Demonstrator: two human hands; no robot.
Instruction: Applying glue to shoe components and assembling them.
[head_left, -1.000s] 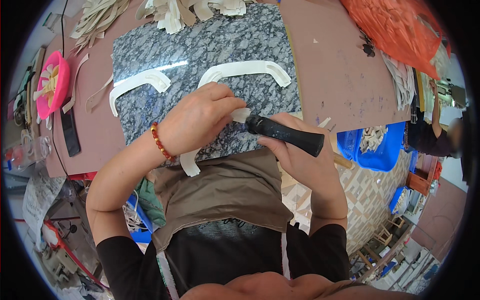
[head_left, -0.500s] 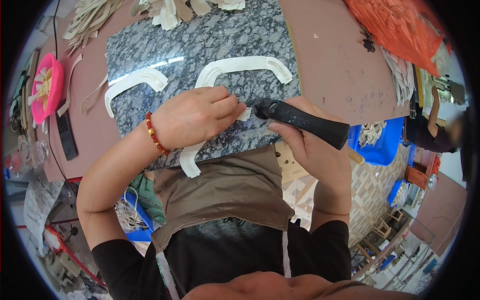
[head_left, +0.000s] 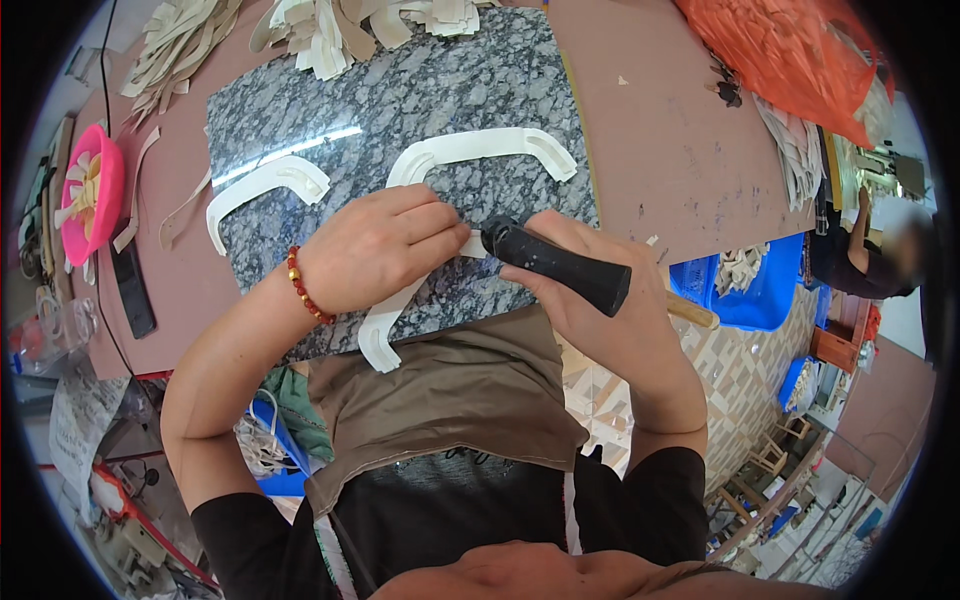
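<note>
My left hand (head_left: 378,243), with a red bead bracelet at the wrist, rests over a bent white strip (head_left: 378,335) on a grey speckled stone slab (head_left: 300,105). Its fingers are curled together at the strip's short end, which shows beyond the fingertips; the middle is hidden beneath the hand. In my right hand (head_left: 600,285) is a hammer (head_left: 560,262) with a black head, its rounded end right by my left fingertips, at that strip end. A wooden handle end pokes out past the right hand. Two more bent white strips (head_left: 480,147) (head_left: 265,185) lie farther up the slab.
Piles of pale strips (head_left: 185,45) lie at the far edge. A pink bowl (head_left: 90,195) and a dark phone-like slab (head_left: 133,280) are at left. A red plastic bag (head_left: 780,60) sits far right, above a blue crate (head_left: 765,290). Another person (head_left: 870,260) is at right.
The hammer and my right hand have moved left and slightly down, bringing the black head close to my left fingertips. The left hand stays over the strip.
</note>
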